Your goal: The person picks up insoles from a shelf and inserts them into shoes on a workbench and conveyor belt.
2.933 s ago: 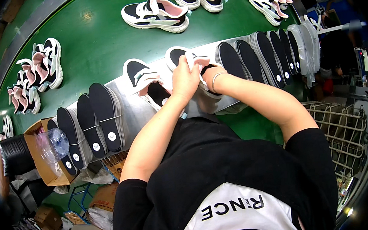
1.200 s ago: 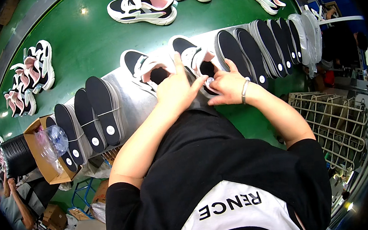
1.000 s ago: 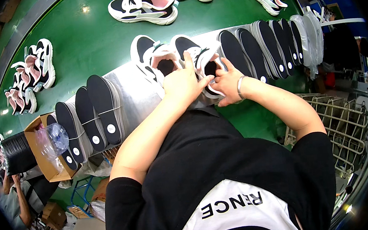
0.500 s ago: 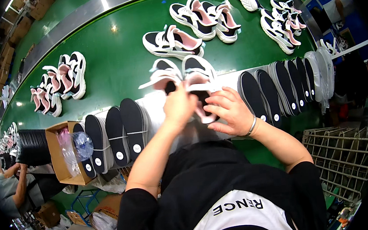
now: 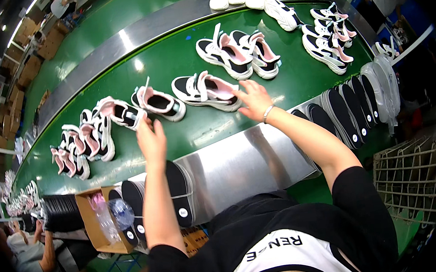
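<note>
Black-and-white sneakers with pink linings stand on the green belt. My left hand [image 5: 152, 141] is stretched out at the heel of one sneaker [image 5: 122, 113]. Its fingertips touch or nearly touch that heel, while the thumb stands apart. Just to the right of it sits another sneaker [image 5: 159, 103] with its strap sticking up. My right hand [image 5: 256, 101], fingers spread, reaches the heel of a third sneaker [image 5: 206, 92], which rests on the belt; whether the fingertips press on it is hard to tell.
More sneakers [image 5: 237, 54] stand beyond, with others at the far left and right. Stacks of black insoles [image 5: 180, 193] line the metal ledge [image 5: 230, 161]. A carton [image 5: 98, 221] of plastic wrap is at the left, a wire basket [image 5: 413, 176] at the right. People work at far left.
The two sneakers formerly between my hands now stand on the belt at the left. My left hand has moved left with them; my right hand has reached forward to the third sneaker.
</note>
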